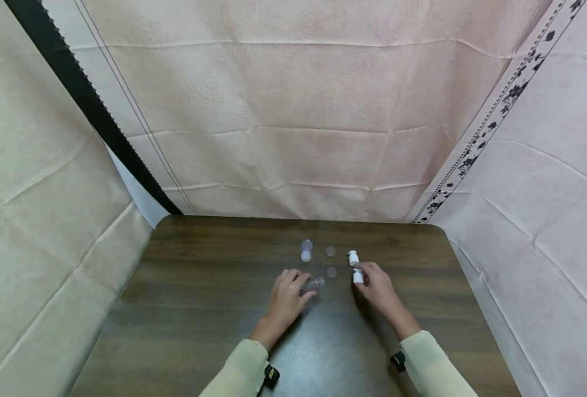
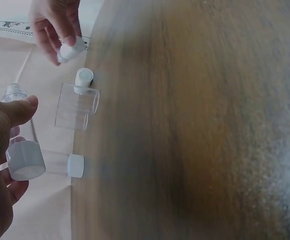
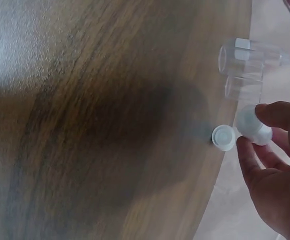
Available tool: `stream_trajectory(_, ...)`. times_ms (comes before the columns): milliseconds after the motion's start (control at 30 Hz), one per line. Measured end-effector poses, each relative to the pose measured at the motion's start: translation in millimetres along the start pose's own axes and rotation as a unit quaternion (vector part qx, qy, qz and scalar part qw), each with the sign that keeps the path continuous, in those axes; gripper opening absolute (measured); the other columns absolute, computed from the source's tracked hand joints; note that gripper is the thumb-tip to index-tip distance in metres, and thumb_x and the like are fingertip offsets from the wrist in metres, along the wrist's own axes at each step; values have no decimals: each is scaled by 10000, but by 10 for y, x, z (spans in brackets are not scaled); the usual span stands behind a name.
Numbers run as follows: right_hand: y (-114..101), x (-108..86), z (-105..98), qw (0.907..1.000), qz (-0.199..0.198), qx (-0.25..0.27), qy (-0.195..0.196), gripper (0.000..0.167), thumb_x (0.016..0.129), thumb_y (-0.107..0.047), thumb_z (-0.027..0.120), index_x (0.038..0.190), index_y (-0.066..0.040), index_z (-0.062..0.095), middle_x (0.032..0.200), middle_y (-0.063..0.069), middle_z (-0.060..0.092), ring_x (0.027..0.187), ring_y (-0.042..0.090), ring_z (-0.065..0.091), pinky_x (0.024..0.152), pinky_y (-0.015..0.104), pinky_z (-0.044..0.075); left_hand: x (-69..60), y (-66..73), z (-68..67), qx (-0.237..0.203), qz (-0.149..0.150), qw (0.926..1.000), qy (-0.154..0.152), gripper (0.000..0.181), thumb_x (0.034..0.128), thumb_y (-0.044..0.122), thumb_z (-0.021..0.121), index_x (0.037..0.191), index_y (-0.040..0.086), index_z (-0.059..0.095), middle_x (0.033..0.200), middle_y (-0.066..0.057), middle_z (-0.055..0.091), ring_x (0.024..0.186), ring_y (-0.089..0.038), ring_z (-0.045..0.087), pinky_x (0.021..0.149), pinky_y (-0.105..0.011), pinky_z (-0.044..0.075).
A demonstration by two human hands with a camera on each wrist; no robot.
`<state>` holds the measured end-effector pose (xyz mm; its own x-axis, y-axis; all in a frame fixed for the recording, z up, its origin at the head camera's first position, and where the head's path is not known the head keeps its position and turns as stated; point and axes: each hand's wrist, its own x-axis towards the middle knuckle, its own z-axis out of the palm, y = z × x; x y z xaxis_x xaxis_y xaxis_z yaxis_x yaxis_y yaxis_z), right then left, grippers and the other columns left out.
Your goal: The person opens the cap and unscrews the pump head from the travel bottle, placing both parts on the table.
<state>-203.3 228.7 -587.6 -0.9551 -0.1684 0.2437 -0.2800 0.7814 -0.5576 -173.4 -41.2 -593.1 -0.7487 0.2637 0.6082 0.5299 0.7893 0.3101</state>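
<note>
My left hand (image 1: 284, 300) grips a small clear bottle (image 1: 313, 284) above the table. In the left wrist view its white base (image 2: 27, 161) and clear neck show, the thumb lying across the upper part. Between the thumb and fingers of my right hand (image 1: 380, 291) is a white pump top (image 3: 252, 121), just above the table. A second white pump top (image 1: 354, 258) stands right beyond that hand. Two clear caps (image 1: 330, 251) (image 2: 77, 107) stand between the hands. Farther left is another clear bottle with a white base (image 1: 306, 251).
All of it is on a dark wooden table (image 1: 204, 309) with rounded far corners. A pale cloth (image 1: 293, 165) hangs behind the far edge, and more cloth (image 1: 536, 231) hangs along the sides. Each wrist wears a small black device (image 1: 271, 376).
</note>
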Motion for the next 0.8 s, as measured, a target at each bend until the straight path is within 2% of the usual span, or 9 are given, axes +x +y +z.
stream_trajectory(233, 66, 37, 71, 9990, 307, -116, -306, 409, 814, 9, 809, 1192, 55, 659, 1069, 187, 661, 892, 270, 643, 784, 447, 559, -6, -28, 8, -65, -17, 10000, 28, 407, 725, 315, 955, 1054, 153, 780, 963, -2, 684, 857, -180, 605, 755, -352, 533)
stream_trajectory(400, 95, 70, 99, 9978, 379, -223, -488, 363, 826, -5, 802, 1164, 54, 684, 1081, 192, 669, 910, 281, 630, 817, 465, 553, -17, -49, 11, -160, -78, 9998, -24, 416, 725, 277, 958, 1066, 116, 782, 972, -26, 687, 863, -200, 608, 761, -368, 534)
stream_trajectory(667, 186, 69, 170, 9970, 432, -280, -586, 373, 838, -2, 761, 1202, 51, 699, 1109, 206, 675, 913, 280, 635, 823, 471, 547, -27, -76, 29, -123, -87, 9999, 46, 422, 717, 289, 962, 1066, 137, 779, 968, -13, 683, 859, -189, 607, 763, -367, 538)
stream_trajectory(800, 207, 59, 187, 9978, 361, -242, -500, 381, 836, 5, 758, 1210, 46, 696, 1111, 204, 676, 914, 283, 639, 823, 476, 544, -20, -83, 29, -102, -69, 9999, 32, 422, 733, 319, 950, 1076, 146, 775, 972, -7, 685, 860, -178, 614, 768, -360, 544)
